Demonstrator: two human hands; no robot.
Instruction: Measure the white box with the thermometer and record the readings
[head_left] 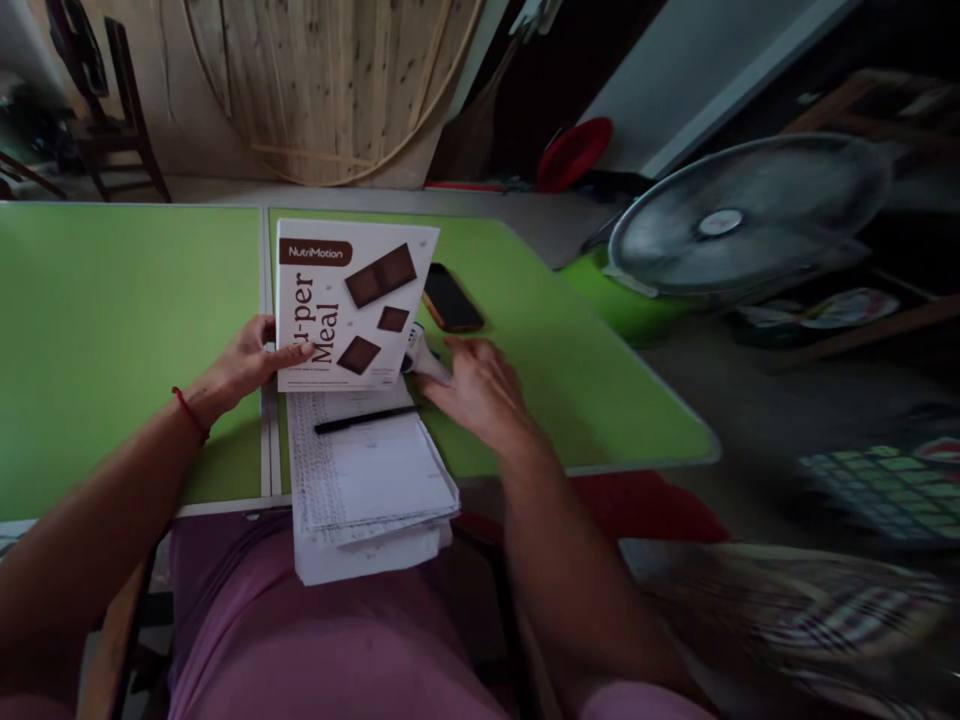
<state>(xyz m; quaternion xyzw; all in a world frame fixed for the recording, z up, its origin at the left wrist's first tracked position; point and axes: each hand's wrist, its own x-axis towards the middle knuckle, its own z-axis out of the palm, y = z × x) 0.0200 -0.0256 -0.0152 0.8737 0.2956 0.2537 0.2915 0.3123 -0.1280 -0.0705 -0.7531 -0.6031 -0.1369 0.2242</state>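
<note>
My left hand (255,362) grips the lower left edge of a white NutriMotion box (371,340), with the thumb across its front. The box stands upright, its front with chocolate-bar pictures facing me. My right hand (484,388) is closed around a white handheld device with dark blue parts (421,358), close to the box's lower right edge. Part of the device is hidden behind the box, so its exact kind is unclear. Below the box lies a stack of printed and handwritten papers (375,475), overhanging the near table edge. A black pen (364,419) rests across the papers.
A dark phone with an orange edge (452,298) lies on the green table (570,370) beyond my right hand. A seam divides the tabletop left of the box. Right of the table stands a large round fan (750,215). A dark chair (120,140) is at the far left.
</note>
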